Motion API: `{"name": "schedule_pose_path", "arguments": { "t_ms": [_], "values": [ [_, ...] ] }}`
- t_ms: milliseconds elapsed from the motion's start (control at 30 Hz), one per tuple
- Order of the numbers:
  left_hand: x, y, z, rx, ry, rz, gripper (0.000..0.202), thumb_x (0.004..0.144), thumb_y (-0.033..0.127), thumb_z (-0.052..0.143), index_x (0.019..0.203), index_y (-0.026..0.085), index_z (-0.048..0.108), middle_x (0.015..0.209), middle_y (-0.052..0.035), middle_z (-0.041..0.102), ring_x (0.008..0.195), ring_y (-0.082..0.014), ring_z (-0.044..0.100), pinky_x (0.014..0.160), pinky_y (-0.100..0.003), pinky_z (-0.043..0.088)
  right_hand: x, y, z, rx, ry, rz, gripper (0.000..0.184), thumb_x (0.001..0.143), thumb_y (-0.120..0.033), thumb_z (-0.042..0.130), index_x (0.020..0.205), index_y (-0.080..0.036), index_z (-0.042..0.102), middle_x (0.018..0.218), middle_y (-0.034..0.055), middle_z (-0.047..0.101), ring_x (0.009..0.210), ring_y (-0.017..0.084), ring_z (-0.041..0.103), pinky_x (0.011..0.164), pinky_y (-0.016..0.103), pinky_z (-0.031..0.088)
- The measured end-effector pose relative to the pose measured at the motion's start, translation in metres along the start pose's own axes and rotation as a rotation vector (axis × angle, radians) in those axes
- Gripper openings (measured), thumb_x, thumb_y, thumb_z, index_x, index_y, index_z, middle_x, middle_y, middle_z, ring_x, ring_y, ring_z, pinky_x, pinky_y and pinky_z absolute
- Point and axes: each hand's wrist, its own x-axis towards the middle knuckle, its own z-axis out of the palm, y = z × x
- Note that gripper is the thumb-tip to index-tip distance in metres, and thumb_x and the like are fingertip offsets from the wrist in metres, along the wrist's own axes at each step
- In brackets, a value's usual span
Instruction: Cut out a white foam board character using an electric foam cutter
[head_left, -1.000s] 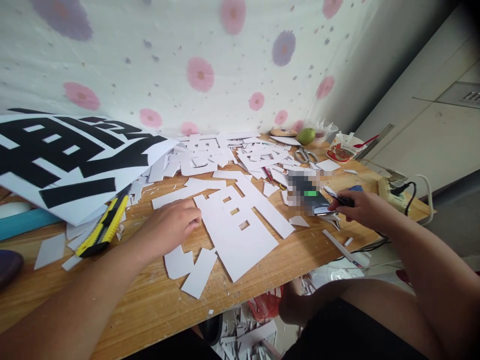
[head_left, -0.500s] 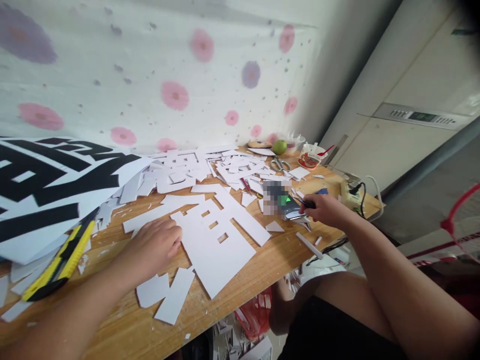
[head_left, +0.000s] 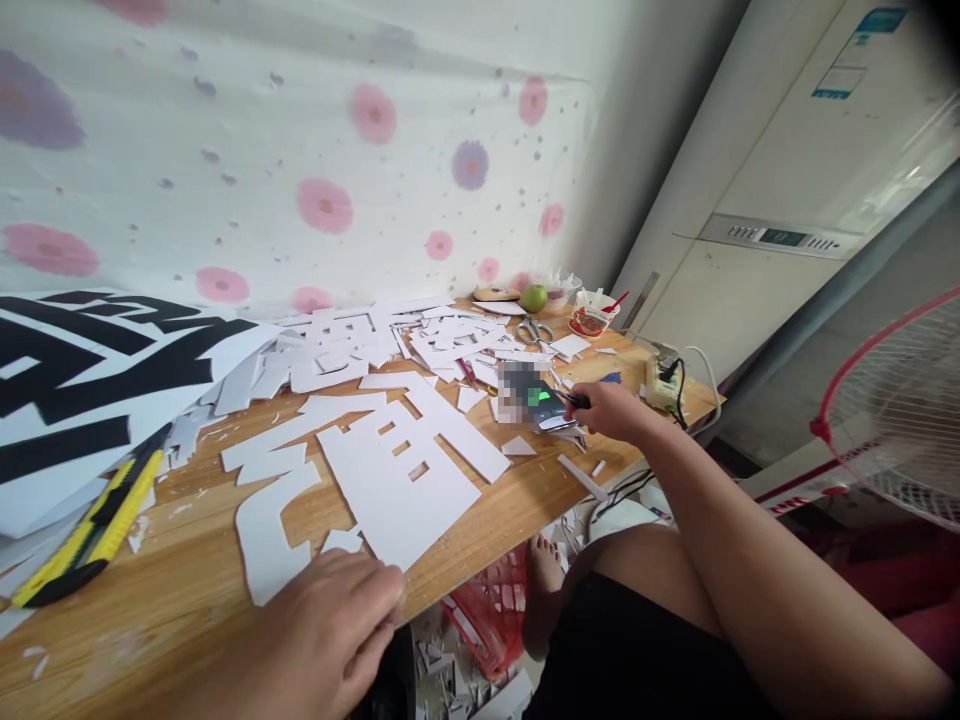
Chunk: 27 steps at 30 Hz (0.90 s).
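My left hand (head_left: pixel 341 625) is over the table's front edge with its fingers curled; whatever lies inside or under it is hidden. Just beyond it are a small white scrap (head_left: pixel 341 541) and a curved white cut piece (head_left: pixel 271 525). A large white sheet (head_left: pixel 397 500) with rectangular cutouts lies flat beside them. On the right, my right hand (head_left: pixel 611 410) is closed around a slim black tool (head_left: pixel 574 399), its tip not clear. This hand is beside a phone (head_left: pixel 553 412) with a green patch on its partly blurred screen.
A yellow-black box cutter (head_left: pixel 97 525) lies at left by a sheet with black shapes (head_left: pixel 90 370). White offcuts (head_left: pixel 337 345), scissors (head_left: pixel 534 331), a green fruit (head_left: pixel 533 298) and a paper cup (head_left: pixel 592 316) are along the back. A power strip (head_left: pixel 660 380) sits right; a fan (head_left: pixel 900 410) stands beyond.
My left hand has moved from the sheet's left edge toward the front edge; the two loose scraps there no longer show. The curved piece has come into view. My right hand stays by the phone.
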Motion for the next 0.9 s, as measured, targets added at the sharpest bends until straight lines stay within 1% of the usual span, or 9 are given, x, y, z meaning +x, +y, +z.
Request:
{"name": "schedule_pose_path", "arguments": {
  "t_ms": [133,267,367,433,567,667,733,800,900],
  "values": [
    [-0.01,0.016,0.016,-0.01,-0.159,0.051,0.019,0.072,0.007,0.059,0.076,0.026,0.054,0.078,0.0009,0.07,0.072,-0.0193,0.064,0.062,-0.029,0.044,0.0,0.004,0.002,0.009,0.001,-0.013,0.018,0.08,-0.013,0.055,0.085,-0.018,0.071,0.07,0.0024,0.071,0.063,0.015,0.062,0.062,0.024,0.041],
    [-0.015,0.028,0.023,-0.02,-0.284,-0.021,0.023,0.069,0.014,0.075,0.073,0.026,0.055,0.074,0.0007,0.07,0.069,-0.0224,0.063,0.06,-0.033,0.041,0.002,0.011,0.005,0.019,-0.002,-0.02,0.016,0.079,-0.015,0.056,0.083,-0.019,0.071,0.067,0.0026,0.07,0.062,0.016,0.062,0.06,0.025,0.041],
    [-0.015,0.027,0.023,-0.042,-0.268,0.008,0.023,0.075,0.018,0.075,0.071,0.025,0.054,0.073,0.0007,0.068,0.068,-0.0223,0.063,0.062,-0.034,0.041,0.004,0.015,0.008,0.023,-0.001,-0.025,0.015,0.078,-0.016,0.057,0.083,-0.019,0.07,0.066,0.0019,0.069,0.062,0.016,0.062,0.059,0.024,0.041],
    [-0.012,0.022,0.019,-0.032,-0.188,0.051,0.019,0.081,0.017,0.068,0.072,0.025,0.053,0.075,0.0001,0.068,0.068,-0.0215,0.061,0.064,-0.035,0.041,0.006,0.017,0.009,0.041,-0.005,-0.022,0.015,0.078,-0.015,0.056,0.083,-0.02,0.07,0.068,0.0018,0.07,0.061,0.015,0.062,0.058,0.024,0.041],
    [0.003,0.001,0.001,0.043,-0.008,0.09,0.011,0.088,0.017,0.057,0.08,0.024,0.057,0.078,-0.0015,0.064,0.072,-0.0221,0.057,0.069,-0.036,0.04,0.007,0.017,0.009,0.077,-0.025,-0.006,0.015,0.077,-0.014,0.055,0.082,-0.019,0.069,0.069,0.0019,0.069,0.059,0.015,0.063,0.056,0.024,0.042],
    [0.022,-0.025,-0.017,0.122,-0.029,0.049,0.02,0.094,0.015,0.047,0.081,0.023,0.06,0.08,-0.0021,0.063,0.075,-0.0214,0.056,0.069,-0.036,0.04,0.007,0.017,0.009,0.067,-0.028,0.001,0.016,0.077,-0.014,0.055,0.083,-0.019,0.069,0.067,0.0015,0.068,0.059,0.015,0.063,0.056,0.024,0.041],
    [0.033,-0.049,-0.023,0.171,-0.061,-0.004,0.02,0.095,0.018,0.047,0.085,0.021,0.063,0.086,-0.0044,0.066,0.083,-0.0238,0.059,0.074,-0.038,0.043,0.007,0.017,0.009,0.048,-0.019,0.003,0.016,0.078,-0.015,0.055,0.083,-0.019,0.069,0.067,0.0016,0.068,0.06,0.016,0.063,0.057,0.025,0.041],
    [0.039,-0.075,-0.022,0.21,-0.051,-0.061,0.02,0.093,0.019,0.047,0.087,0.021,0.066,0.094,-0.007,0.069,0.091,-0.0271,0.062,0.08,-0.042,0.046,0.007,0.018,0.01,0.042,-0.013,0.002,0.016,0.078,-0.016,0.055,0.084,-0.019,0.07,0.068,0.0022,0.069,0.061,0.016,0.063,0.059,0.025,0.042],
    [0.037,-0.108,-0.008,0.211,0.067,-0.042,0.022,0.094,0.027,0.048,0.095,0.023,0.07,0.114,-0.0083,0.071,0.106,-0.0296,0.062,0.094,-0.048,0.045,0.008,0.02,0.011,0.063,-0.011,0.001,0.016,0.08,-0.016,0.055,0.085,-0.019,0.07,0.075,0.0031,0.072,0.063,0.016,0.063,0.06,0.025,0.043]
  ]
}}
